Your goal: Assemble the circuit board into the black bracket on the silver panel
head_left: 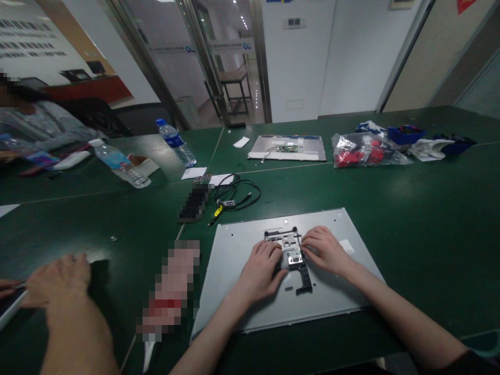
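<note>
A flat grey metal panel [242,250] lies on the green table in front of me. On its middle sits a black bracket [302,278] with a small silver metal plate [292,252] in it. My left hand [261,271] rests on the bracket's left side, fingers curled and pressing on it. My right hand [324,250] is on the bracket's right side, its fingers bent and pinching the edge of the silver plate. Both hands touch the part; neither lifts it.
Another person's hand [58,281] lies at the left on the table. A black cable [238,194], a yellow-handled tool [216,212], water bottles [125,166], a second panel [289,148], a bag of red parts [363,151] and blue bins [406,134] lie farther back.
</note>
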Demonstrator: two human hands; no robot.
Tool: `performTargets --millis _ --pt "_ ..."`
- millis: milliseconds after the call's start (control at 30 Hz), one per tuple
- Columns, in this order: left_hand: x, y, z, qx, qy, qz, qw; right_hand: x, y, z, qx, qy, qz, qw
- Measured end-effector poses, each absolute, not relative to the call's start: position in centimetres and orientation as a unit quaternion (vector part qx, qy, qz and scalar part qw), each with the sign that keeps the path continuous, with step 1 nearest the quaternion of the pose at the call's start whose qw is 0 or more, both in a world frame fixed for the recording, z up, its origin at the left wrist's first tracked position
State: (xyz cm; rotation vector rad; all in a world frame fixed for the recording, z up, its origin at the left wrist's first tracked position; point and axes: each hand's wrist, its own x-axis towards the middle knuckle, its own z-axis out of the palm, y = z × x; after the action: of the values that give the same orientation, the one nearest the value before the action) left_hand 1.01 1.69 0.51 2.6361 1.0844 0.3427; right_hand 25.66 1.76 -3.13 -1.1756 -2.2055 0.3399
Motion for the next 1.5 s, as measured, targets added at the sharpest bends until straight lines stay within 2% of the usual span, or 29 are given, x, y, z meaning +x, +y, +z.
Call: performTargets --millis 667,1233,1500 --pt "0.85 1.85 0.44 0.905 0.361 0.154 0.167 25.81 1.82 -3.49 -0.441 -0.836 0.132 0.299" --pt "0.45 2.06 0.49 0.926 0.339 0.147 0.074 25.78 1.78 -3.12 -0.438 -0.839 0.127 0.296" --pt "0.38 2.13 0.46 0.931 0.330 0.138 0.072 25.70 1.76 -3.01 -0.438 -0.840 0.130 0.293"
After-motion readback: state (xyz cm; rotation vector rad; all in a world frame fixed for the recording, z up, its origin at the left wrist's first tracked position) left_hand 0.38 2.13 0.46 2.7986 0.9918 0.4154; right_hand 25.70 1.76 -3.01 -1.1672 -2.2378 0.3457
